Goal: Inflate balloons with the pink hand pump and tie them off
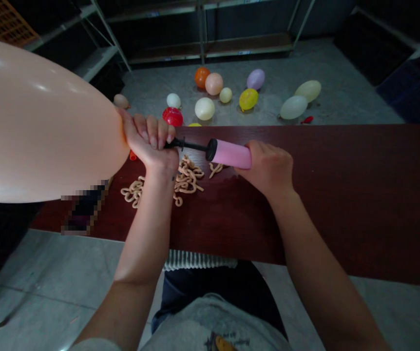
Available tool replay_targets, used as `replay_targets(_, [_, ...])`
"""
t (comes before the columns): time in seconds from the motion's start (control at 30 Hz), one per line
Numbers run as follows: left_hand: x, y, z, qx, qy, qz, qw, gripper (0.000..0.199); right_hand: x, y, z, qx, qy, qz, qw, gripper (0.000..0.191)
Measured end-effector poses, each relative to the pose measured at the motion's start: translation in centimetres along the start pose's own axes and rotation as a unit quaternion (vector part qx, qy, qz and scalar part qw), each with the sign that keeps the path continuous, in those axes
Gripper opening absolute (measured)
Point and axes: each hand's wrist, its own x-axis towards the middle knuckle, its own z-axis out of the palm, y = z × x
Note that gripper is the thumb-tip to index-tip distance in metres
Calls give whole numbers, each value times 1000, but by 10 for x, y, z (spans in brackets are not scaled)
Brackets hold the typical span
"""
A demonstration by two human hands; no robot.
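Remotely, I'm seeing the right hand [268, 163] gripping the pink barrel of the pump [230, 153], the left hand [155, 139] curling round its black end. The pump is lying between them, its long axis running left to right, with the large balloon [49, 117] bulging leftward. The table [341, 195] is leaving room rightward; beyond its far edge, smaller balloons [204, 108] are resting on the floor [144, 83].

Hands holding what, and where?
Right hand: pink cylindrical pump, by its barrel. Left hand: pump's black end; apparently large peach balloon too, by its neck.
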Motion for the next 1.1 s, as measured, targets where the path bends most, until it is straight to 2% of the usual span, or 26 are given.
replay_targets(0.17, [-19,-13,16,-129,-94,-72,985,60,-3,-14,2,3,0,-27,1000,30])
replay_targets(0.23, [-22,-17,18,-149,-105,-90,979,61,-4,-15,4,3,8,-33,999,31])
replay_targets(0.4, [-20,-19,15,-142,-97,-77,982,61,-1,-10,10,9,29,-38,999,26])
replay_targets(0.57, [-15,-20,12,-76,-59,-62,993,64,2,-8,15,16,56,-33,998,27])
replay_targets(0.73, [-5,-23,5,-113,-56,-48,991,63,5,-8,18,15,55,-30,998,33])
replay_targets(0.97, [12,-21,-10,26,-56,-12,998,64,4,18,23,-39,62,-13,997,27])
replay_targets(1.1, [18,-14,-18,-28,-26,-20,999,60,2,34,19,-42,78,8,996,26])
